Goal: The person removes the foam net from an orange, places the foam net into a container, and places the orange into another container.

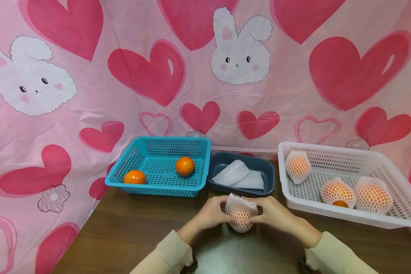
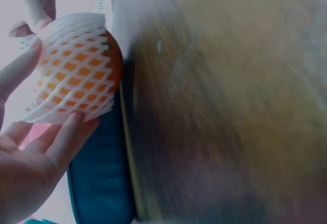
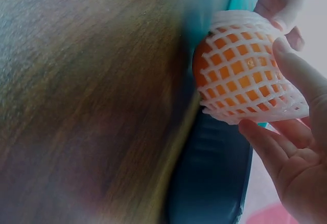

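Observation:
An orange (image 3: 236, 68) in a white foam net sleeve (image 1: 240, 213) is held between both hands above the wooden table. My left hand (image 1: 213, 213) grips its left side, thumb and fingers on the net. On the other side my right hand (image 1: 271, 214) grips it the same way. In both wrist views the orange's bare end sticks out of the sleeve, while the net covers the rest. Just behind the hands, a dark blue tray (image 1: 269, 179) holds flat white foam net sleeves (image 1: 233, 173).
At the back left stands a turquoise basket (image 1: 157, 188) with two bare oranges, one being this orange (image 1: 185, 166). A white basket (image 1: 328, 209) on the right contains three net-wrapped oranges, including this wrapped orange (image 1: 373, 195). A pink heart-printed cloth (image 1: 198, 83) hangs behind the table (image 1: 123, 228).

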`<action>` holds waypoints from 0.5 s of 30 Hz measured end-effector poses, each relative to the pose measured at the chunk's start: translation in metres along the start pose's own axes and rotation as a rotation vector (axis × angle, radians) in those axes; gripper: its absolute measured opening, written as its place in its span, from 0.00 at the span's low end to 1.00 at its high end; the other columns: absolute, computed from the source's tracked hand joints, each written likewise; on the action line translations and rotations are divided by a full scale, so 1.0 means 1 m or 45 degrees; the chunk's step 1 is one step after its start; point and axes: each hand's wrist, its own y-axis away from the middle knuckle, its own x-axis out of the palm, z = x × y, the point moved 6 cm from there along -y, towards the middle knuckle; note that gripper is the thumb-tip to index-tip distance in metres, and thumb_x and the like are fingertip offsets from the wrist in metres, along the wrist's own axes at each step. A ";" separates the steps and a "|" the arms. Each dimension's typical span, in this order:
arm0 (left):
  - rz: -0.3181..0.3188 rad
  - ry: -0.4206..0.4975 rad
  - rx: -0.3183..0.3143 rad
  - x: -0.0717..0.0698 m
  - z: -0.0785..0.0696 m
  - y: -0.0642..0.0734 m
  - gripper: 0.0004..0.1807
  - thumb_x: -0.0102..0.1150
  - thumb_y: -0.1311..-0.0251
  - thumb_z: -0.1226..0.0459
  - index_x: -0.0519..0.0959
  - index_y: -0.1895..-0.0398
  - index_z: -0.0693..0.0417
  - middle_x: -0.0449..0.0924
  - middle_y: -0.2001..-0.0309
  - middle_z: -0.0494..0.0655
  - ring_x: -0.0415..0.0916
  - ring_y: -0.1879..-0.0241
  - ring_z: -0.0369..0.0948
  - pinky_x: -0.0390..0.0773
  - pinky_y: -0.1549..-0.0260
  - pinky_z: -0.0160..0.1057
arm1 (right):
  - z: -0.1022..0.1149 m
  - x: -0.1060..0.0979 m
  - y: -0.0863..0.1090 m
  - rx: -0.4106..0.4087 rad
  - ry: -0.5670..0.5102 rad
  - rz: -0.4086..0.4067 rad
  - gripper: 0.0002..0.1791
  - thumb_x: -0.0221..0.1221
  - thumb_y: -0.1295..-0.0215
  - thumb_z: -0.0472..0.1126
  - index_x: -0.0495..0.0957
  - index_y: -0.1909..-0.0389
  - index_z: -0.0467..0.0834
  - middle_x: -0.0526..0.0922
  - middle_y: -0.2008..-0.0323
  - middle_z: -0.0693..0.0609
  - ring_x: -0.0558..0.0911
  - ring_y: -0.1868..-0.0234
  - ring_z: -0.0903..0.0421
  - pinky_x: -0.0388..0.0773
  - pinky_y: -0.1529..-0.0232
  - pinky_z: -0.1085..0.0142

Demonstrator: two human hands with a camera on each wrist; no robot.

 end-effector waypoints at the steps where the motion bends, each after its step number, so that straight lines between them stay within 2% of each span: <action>1: -0.012 0.008 0.004 0.000 0.000 0.000 0.25 0.81 0.50 0.64 0.85 0.47 0.56 0.86 0.55 0.39 0.81 0.54 0.39 0.80 0.50 0.36 | 0.000 -0.001 0.000 -0.007 -0.004 -0.013 0.30 0.78 0.47 0.46 0.84 0.44 0.36 0.87 0.49 0.47 0.84 0.52 0.61 0.83 0.54 0.62; 7: -0.096 0.016 0.071 -0.003 -0.002 0.003 0.23 0.81 0.51 0.65 0.87 0.50 0.57 0.88 0.56 0.42 0.81 0.57 0.33 0.81 0.54 0.32 | 0.001 -0.002 0.000 -0.074 -0.007 -0.107 0.20 0.78 0.48 0.43 0.89 0.54 0.40 0.89 0.55 0.50 0.86 0.54 0.61 0.84 0.57 0.66; 11: -0.160 -0.011 0.124 -0.006 -0.004 0.005 0.22 0.81 0.52 0.67 0.88 0.51 0.58 0.88 0.53 0.47 0.82 0.54 0.36 0.81 0.54 0.32 | 0.005 -0.004 -0.001 -0.119 -0.005 -0.169 0.12 0.77 0.49 0.38 0.92 0.61 0.43 0.90 0.59 0.51 0.87 0.56 0.61 0.82 0.59 0.73; 15: -0.205 -0.046 0.123 -0.009 -0.005 0.006 0.20 0.81 0.52 0.67 0.89 0.53 0.60 0.87 0.51 0.48 0.83 0.52 0.39 0.81 0.55 0.32 | 0.010 -0.006 -0.002 -0.149 0.022 -0.233 0.11 0.77 0.49 0.35 0.92 0.63 0.43 0.90 0.62 0.52 0.87 0.59 0.62 0.80 0.60 0.76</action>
